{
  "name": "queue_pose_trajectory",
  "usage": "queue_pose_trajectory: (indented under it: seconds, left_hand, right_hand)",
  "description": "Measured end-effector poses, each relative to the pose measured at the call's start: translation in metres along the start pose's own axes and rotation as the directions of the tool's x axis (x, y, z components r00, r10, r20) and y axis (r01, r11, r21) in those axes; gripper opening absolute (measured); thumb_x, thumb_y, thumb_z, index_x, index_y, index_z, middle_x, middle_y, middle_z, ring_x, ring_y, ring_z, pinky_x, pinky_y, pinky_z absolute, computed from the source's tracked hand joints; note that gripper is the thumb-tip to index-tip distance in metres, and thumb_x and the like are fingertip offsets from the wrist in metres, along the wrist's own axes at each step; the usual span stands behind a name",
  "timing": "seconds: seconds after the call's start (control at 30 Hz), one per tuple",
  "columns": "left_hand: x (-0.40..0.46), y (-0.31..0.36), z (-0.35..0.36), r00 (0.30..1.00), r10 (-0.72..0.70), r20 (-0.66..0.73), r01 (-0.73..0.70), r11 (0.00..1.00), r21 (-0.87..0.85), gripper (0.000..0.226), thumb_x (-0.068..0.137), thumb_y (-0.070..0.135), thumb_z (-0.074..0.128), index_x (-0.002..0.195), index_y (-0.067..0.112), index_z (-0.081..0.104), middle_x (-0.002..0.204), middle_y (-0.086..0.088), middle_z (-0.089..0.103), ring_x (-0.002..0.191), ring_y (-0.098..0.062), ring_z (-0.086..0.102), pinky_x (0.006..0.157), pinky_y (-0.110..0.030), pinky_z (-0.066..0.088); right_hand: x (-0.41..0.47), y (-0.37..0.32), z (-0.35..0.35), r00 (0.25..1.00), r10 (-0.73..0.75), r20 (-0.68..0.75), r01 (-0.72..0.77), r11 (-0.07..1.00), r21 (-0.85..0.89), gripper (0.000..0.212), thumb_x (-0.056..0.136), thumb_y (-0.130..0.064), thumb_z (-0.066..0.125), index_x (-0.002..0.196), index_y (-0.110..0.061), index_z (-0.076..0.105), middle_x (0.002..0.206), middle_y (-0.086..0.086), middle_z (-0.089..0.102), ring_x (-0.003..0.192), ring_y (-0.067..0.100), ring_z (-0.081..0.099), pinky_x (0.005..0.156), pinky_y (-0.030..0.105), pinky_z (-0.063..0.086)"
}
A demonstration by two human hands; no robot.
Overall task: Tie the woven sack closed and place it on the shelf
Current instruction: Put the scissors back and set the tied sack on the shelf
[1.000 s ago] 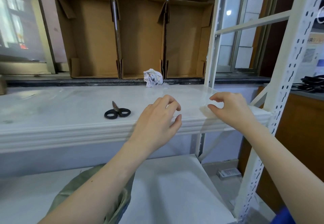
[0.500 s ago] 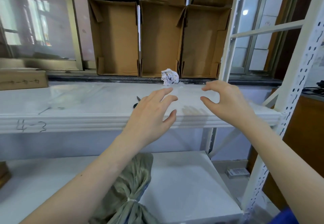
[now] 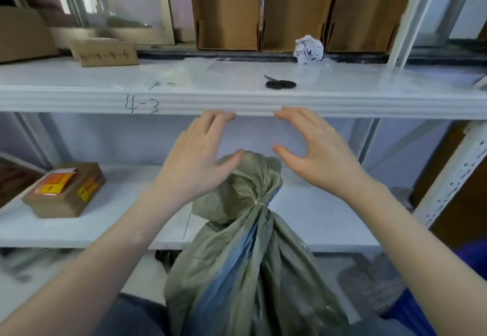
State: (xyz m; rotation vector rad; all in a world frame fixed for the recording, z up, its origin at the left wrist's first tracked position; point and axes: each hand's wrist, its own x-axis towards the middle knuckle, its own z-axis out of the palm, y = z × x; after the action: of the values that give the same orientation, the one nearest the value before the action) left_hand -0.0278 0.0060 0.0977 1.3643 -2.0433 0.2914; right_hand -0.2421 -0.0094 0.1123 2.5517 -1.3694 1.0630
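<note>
The sack (image 3: 245, 264), of olive-green woven cloth with a blue streak, stands upright before the lower shelf (image 3: 316, 214), its neck cinched by a pale tie (the bunched top flops above).

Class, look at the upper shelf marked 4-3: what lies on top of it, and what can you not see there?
On the upper shelf lie black-handled scissors, a crumpled paper ball and a small cardboard piece. The scissor blades hardly show at this angle.
</note>
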Motion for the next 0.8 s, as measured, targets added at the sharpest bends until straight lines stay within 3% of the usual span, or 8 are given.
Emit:
queue_pose_trajectory:
  seconds: [0.17,0.33,0.43,0.57,0.63,0.7,0.8]
  left_hand:
    - [-0.053,-0.026,0.032,0.988,-0.075,0.137,0.077,0.997,-0.010,0.069,0.080,0.059,0.040,0.129,0.012,0.047,0.125,-0.007,0.047,0.114,-0.026,0.050,0.091,-0.044,0.047]
    - [-0.085,-0.030,0.069,0.951,-0.127,0.283,0.149,0.987,-0.058,0.076,0.078,0.070,0.037,0.134,0.019,0.041,0.131,-0.002,0.044,0.118,-0.020,0.046,0.094,-0.040,0.044]
    - [-0.098,-0.033,0.095,0.877,-0.168,0.450,0.200,0.979,-0.024,0.083,0.079,0.075,0.042,0.141,0.022,0.032,0.139,-0.001,0.037,0.125,-0.020,0.041,0.100,-0.039,0.041]
    - [-0.109,-0.035,0.122,0.715,-0.242,0.656,0.295,0.955,0.031,0.102,0.066,0.084,0.039,0.145,0.022,0.023,0.147,-0.003,0.033,0.132,-0.023,0.037,0.105,-0.040,0.037]
    - [-0.111,-0.036,0.132,0.663,-0.259,0.702,0.320,0.946,0.047,0.111,0.059,0.089,0.038,0.147,0.022,0.020,0.149,-0.003,0.032,0.134,-0.024,0.036,0.106,-0.041,0.036]
    - [-0.110,-0.034,0.141,0.628,-0.247,0.738,0.334,0.942,0.031,0.113,0.058,0.089,0.042,0.147,0.022,0.020,0.149,-0.003,0.034,0.133,-0.023,0.037,0.105,-0.040,0.036]
    - [-0.106,-0.026,0.152,0.607,-0.175,0.775,0.324,0.945,-0.041,0.106,0.058,0.084,0.048,0.143,0.024,0.023,0.144,-0.003,0.041,0.126,-0.022,0.045,0.100,-0.037,0.039]
  right_hand:
    - [-0.047,0.005,0.053,0.985,0.072,0.155,-0.076,0.997,0.018,0.055,0.085,-0.038,0.059,0.134,-0.022,0.040,0.139,-0.004,0.044,0.128,0.016,0.042,0.103,0.039,0.039]
    - [-0.085,0.022,0.093,0.911,0.215,0.351,-0.219,0.975,-0.029,0.078,0.080,-0.055,0.058,0.142,-0.025,0.022,0.148,-0.002,0.027,0.134,0.023,0.033,0.104,0.045,0.038]
    - [-0.102,0.036,0.114,0.803,0.332,0.495,-0.351,0.935,-0.058,0.097,0.072,-0.067,0.057,0.145,-0.026,0.009,0.154,0.002,0.016,0.139,0.028,0.025,0.108,0.048,0.033]
    - [-0.121,0.060,0.134,0.564,0.475,0.676,-0.518,0.841,-0.158,0.124,0.061,-0.077,0.057,0.147,-0.021,-0.013,0.159,0.007,0.001,0.145,0.026,0.012,0.116,0.043,0.021]
    - [-0.126,0.067,0.141,0.494,0.442,0.749,-0.556,0.823,-0.119,0.128,0.059,-0.078,0.059,0.147,-0.022,-0.015,0.158,0.007,0.010,0.144,0.023,0.019,0.116,0.037,0.023]
    - [-0.125,0.066,0.147,0.518,0.341,0.785,-0.579,0.815,0.027,0.129,0.052,-0.082,0.061,0.147,-0.027,-0.007,0.154,0.000,0.023,0.140,0.016,0.027,0.115,0.034,0.026]
    - [-0.120,0.060,0.154,0.540,0.224,0.811,-0.589,0.789,0.174,0.112,0.066,-0.055,0.072,0.147,-0.024,0.000,0.144,-0.014,0.026,0.131,0.001,0.028,0.106,0.017,0.025]
